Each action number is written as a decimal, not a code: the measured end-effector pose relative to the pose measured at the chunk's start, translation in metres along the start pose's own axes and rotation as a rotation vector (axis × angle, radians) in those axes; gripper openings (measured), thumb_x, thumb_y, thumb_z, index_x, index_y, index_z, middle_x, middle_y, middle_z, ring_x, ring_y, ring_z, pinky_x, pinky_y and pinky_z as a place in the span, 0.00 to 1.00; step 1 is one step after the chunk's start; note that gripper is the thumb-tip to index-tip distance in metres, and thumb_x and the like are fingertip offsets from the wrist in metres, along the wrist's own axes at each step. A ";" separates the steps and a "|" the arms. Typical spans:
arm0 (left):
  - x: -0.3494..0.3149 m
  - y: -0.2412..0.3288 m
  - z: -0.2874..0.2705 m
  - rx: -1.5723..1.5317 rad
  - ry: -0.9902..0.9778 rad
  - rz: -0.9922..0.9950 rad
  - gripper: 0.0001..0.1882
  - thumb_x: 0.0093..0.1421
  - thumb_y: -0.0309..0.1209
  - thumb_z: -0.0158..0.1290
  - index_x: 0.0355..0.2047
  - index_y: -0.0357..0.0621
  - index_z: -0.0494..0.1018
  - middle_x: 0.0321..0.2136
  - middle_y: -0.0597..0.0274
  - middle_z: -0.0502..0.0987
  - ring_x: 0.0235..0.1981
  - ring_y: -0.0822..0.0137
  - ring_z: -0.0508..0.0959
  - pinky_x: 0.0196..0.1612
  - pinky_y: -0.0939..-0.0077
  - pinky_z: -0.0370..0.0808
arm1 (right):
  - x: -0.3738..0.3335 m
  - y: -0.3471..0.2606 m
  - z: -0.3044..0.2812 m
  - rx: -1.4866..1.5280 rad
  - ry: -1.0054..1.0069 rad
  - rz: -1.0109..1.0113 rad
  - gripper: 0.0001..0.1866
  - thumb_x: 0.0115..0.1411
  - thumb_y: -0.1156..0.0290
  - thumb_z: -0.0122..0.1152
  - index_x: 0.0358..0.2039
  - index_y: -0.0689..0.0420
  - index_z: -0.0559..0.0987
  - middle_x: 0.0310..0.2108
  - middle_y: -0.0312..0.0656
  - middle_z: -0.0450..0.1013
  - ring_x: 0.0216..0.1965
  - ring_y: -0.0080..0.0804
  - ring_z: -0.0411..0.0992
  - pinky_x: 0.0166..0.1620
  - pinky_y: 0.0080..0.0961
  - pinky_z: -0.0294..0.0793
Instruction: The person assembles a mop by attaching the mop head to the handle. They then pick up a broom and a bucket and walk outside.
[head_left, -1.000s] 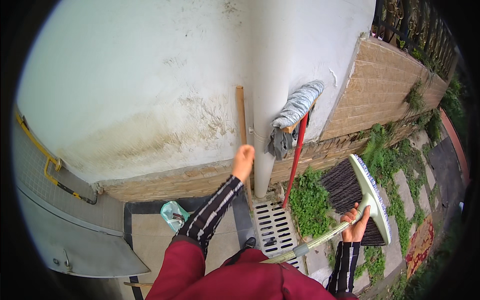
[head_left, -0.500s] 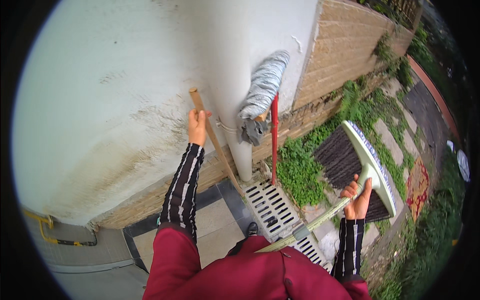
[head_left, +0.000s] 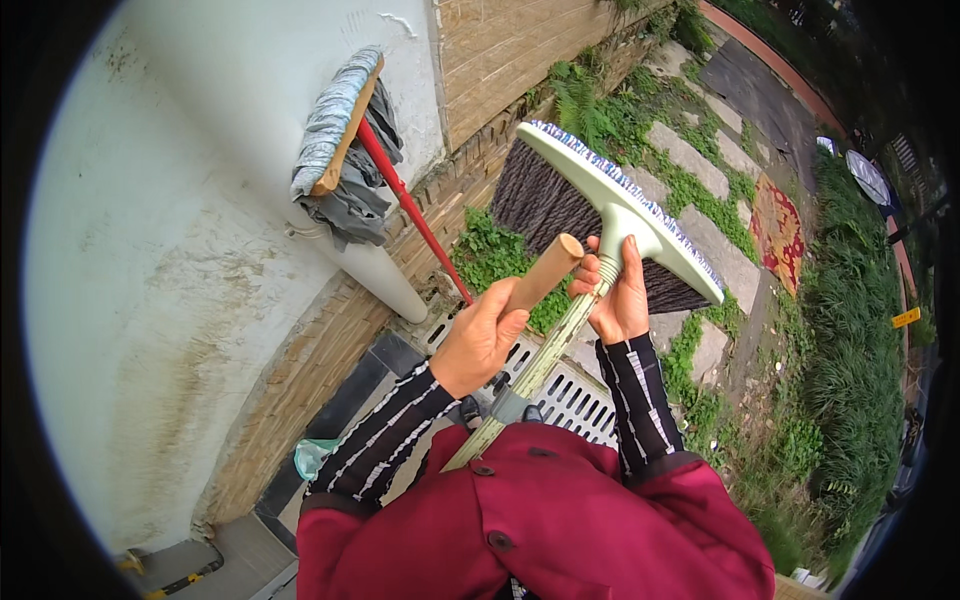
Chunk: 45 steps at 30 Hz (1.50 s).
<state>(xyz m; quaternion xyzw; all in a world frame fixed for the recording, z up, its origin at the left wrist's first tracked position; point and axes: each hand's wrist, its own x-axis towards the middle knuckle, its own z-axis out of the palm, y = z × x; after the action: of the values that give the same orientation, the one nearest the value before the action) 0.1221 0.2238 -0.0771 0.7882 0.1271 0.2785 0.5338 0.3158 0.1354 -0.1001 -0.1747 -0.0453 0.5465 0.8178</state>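
Observation:
My left hand is wrapped round a light wooden pole, whose rounded top end sticks up past the fingers. Below the hand the rest of the pole is hidden. In my right hand is a broom, gripped at the neck just under its pale green head. Dark bristles fan out from the far side of that head. The broom's worn green handle slants down toward my jacket, with a grey collar partway along. The pole's top end is close beside the broom's neck.
Against the wall and a white downpipe leans a red-handled pole with a wooden, cloth-wrapped head. A slotted drain grate lies by my feet. Rightward are plants, stone slabs and a red patterned mat.
My left hand has brought the wooden pole away from the wall, rightward to the broom. The broom has shifted left, nearer my body's middle. The view has turned toward the right.

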 end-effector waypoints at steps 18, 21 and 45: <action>-0.008 0.007 0.042 0.267 -0.215 -0.340 0.14 0.66 0.39 0.40 0.34 0.39 0.62 0.21 0.48 0.73 0.25 0.47 0.74 0.28 0.60 0.69 | -0.008 -0.022 -0.026 -0.118 -0.047 -0.063 0.26 0.63 0.48 0.45 0.42 0.62 0.70 0.39 0.52 0.74 0.45 0.46 0.72 0.52 0.51 0.69; -0.009 0.008 0.048 0.442 -0.199 -0.255 0.12 0.65 0.37 0.41 0.35 0.39 0.61 0.23 0.47 0.73 0.25 0.48 0.75 0.27 0.62 0.70 | -0.007 -0.024 -0.030 -0.105 -0.056 -0.062 0.25 0.62 0.48 0.46 0.42 0.61 0.71 0.38 0.51 0.74 0.43 0.45 0.74 0.50 0.50 0.71; -0.013 0.002 0.066 0.574 -0.116 -0.147 0.14 0.62 0.38 0.46 0.32 0.40 0.59 0.21 0.47 0.74 0.20 0.45 0.75 0.21 0.54 0.71 | -0.010 -0.029 -0.028 -0.116 -0.036 -0.093 0.25 0.63 0.49 0.46 0.41 0.61 0.70 0.33 0.49 0.75 0.40 0.44 0.75 0.49 0.48 0.73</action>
<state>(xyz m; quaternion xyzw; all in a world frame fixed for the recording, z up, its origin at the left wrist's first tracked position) 0.1490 0.1659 -0.0972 0.9102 0.2264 0.1463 0.3143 0.3446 0.1102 -0.1152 -0.2093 -0.0998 0.5074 0.8299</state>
